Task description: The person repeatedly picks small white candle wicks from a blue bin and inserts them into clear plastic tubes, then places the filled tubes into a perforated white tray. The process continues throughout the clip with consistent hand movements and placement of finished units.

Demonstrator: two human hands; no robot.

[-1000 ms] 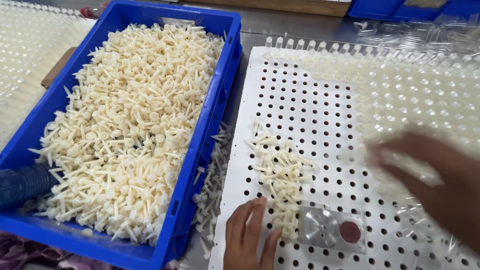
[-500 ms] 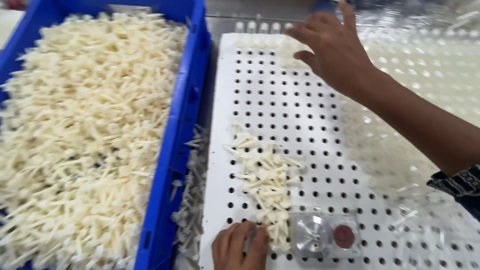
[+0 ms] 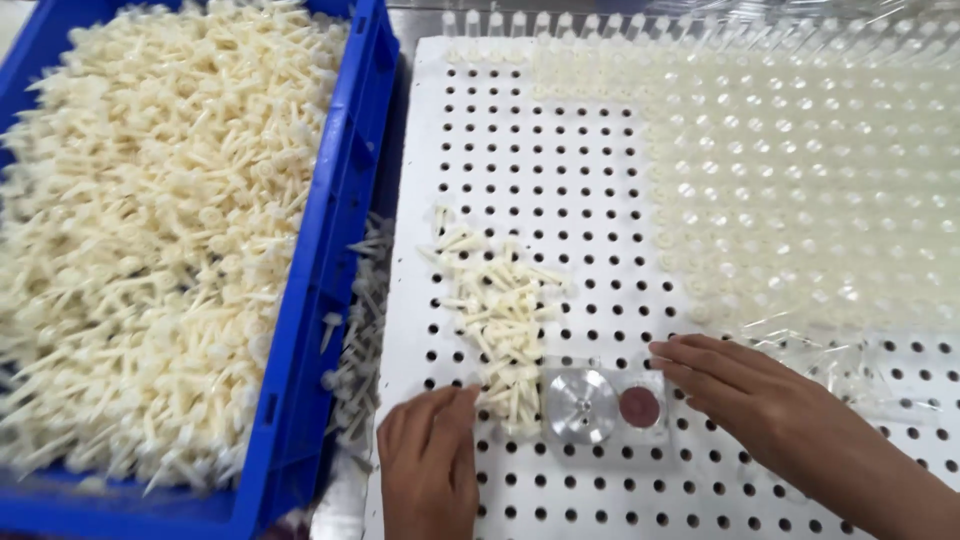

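My left hand point(image 3: 430, 460) lies flat on the white perforated board point(image 3: 560, 150), fingertips touching the near end of a small pile of cream plastic pins point(image 3: 498, 310). My right hand point(image 3: 755, 390) rests palm down just right of a clear square block point(image 3: 605, 405) that carries a silver disc and a dark red disc; its fingertips touch the block's right edge. Neither hand holds anything. Clear plastic pieces point(image 3: 800, 170) fill many holes over the board's right part.
A blue crate point(image 3: 345, 190) heaped with cream pins point(image 3: 150, 230) stands left of the board. Loose pins point(image 3: 360, 330) lie in the gap between crate and board. A row of upright clear pieces point(image 3: 600, 25) lines the board's far edge.
My right hand has come back from the board's far edge to the clear block near me. My left hand stays at the near end of the pin pile. The view has shifted left.
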